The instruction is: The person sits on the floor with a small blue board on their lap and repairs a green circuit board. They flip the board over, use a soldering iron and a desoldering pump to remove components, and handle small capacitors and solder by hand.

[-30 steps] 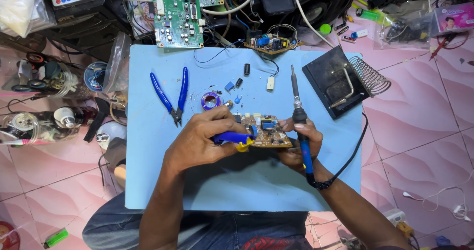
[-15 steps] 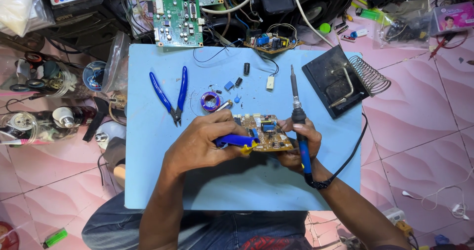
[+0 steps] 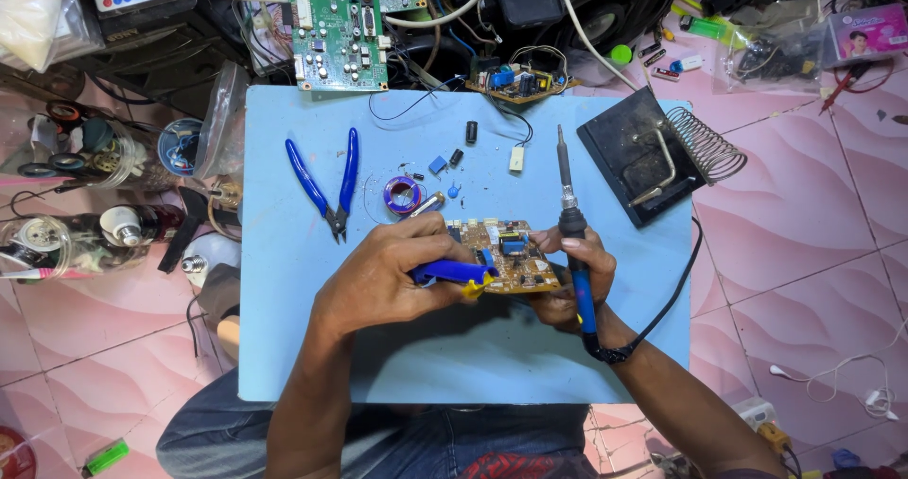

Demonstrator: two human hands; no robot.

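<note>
— What are the hands on?

— The left hand (image 3: 383, 276) has its fingers closed around a blue-and-yellow tool (image 3: 452, 273), smooth plastic by the look of it, held against the edge of a small tan circuit board (image 3: 506, 255). The right hand (image 3: 572, 280) pinches the board's far side with its fingertips while the same fingers wrap the blue handle of a soldering iron (image 3: 570, 243), whose metal tip points away from the person. The board sits just above the pale blue table (image 3: 284, 347), between the two hands.

— Other shapes and materials?

— Blue-handled cutters (image 3: 326, 181) lie open in a V to the left. A small spool of purple wire (image 3: 403, 195) sits near the board. Loose parts lie beyond it: a black cylinder (image 3: 471, 132), a blue block (image 3: 437, 165), a white connector (image 3: 516, 159). A black stand (image 3: 636, 162) with a coiled wire holder rests at the table's right edge.

— Any containers?

— A clear plastic bag (image 3: 780, 53) at the upper right holds dark items I can't identify. A round tub (image 3: 178, 143) to the left holds something blue; the contents are too small to tell.

— What's hidden?

— The tool's working end is behind the left fingers. A large green circuit board (image 3: 336, 25) is cut off by the top edge.
</note>
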